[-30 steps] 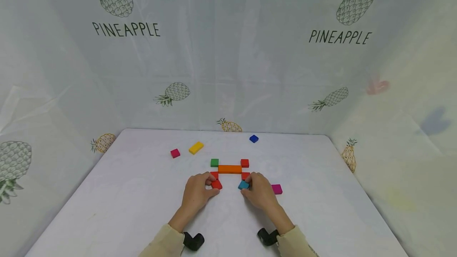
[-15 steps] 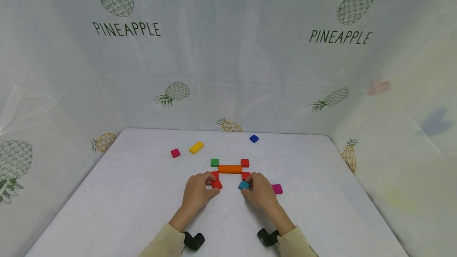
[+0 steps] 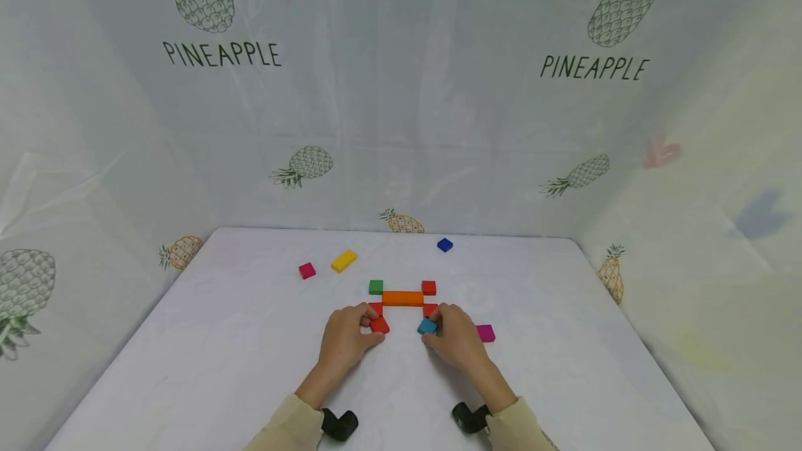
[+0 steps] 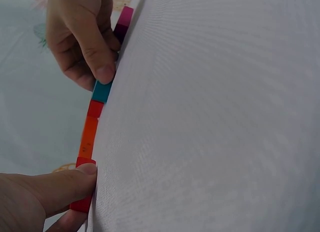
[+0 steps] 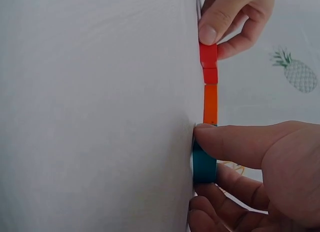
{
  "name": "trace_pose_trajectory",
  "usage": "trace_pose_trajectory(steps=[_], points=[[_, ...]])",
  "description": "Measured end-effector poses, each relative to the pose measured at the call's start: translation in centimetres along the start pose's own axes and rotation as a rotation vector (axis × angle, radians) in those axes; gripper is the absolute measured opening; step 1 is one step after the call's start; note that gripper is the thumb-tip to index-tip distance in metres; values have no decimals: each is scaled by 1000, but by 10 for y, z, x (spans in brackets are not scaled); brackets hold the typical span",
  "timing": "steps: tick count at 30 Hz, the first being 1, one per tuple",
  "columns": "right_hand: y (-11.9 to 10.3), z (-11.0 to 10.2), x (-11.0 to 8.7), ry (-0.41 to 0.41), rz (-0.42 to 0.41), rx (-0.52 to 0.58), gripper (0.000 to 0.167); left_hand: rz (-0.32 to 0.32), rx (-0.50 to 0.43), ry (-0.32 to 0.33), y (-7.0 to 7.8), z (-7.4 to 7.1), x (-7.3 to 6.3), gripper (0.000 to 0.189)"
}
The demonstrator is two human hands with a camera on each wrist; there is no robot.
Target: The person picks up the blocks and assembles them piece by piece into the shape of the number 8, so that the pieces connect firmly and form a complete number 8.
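Between thumb and fingers my left hand (image 3: 344, 335) pinches a red block (image 3: 379, 325), set at a slant on the white table. My right hand (image 3: 458, 337) pinches a teal block (image 3: 427, 326) the same way, also slanted. Just behind these are two small red blocks (image 3: 429, 310), partly covered by fingertips. A long orange block (image 3: 403, 298) lies crosswise beyond them, with a green block (image 3: 376, 287) at its far left corner and another red block (image 3: 429, 288) at its far right. In the right wrist view the thumb presses on the teal block (image 5: 204, 164).
A magenta block (image 3: 485, 333) lies just right of my right hand. Farther back are a crimson block (image 3: 307, 271), a yellow block (image 3: 344, 261) and a blue block (image 3: 445, 245). A pineapple-print curtain (image 3: 401, 103) rises behind the table (image 3: 219, 339).
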State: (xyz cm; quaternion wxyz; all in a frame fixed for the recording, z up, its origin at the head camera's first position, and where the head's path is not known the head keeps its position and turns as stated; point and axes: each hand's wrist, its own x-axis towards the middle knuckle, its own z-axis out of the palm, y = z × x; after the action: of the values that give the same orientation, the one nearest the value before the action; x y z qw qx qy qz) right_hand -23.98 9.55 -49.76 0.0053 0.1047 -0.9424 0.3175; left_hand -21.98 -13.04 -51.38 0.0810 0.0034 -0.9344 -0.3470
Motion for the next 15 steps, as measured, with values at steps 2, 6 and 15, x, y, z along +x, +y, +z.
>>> trace_pose_trajectory(steps=[2,6,15], points=[[0,0,0,-2,5,-1,36,-1,-3,0,1,0,0,32],[-2,-2,-1,-7,14,-2,39,-1,-7,-2,1,-1,-1,32],[-2,-7,-2,-8,32,1,40,-12,-3,5,-1,1,0,32]])
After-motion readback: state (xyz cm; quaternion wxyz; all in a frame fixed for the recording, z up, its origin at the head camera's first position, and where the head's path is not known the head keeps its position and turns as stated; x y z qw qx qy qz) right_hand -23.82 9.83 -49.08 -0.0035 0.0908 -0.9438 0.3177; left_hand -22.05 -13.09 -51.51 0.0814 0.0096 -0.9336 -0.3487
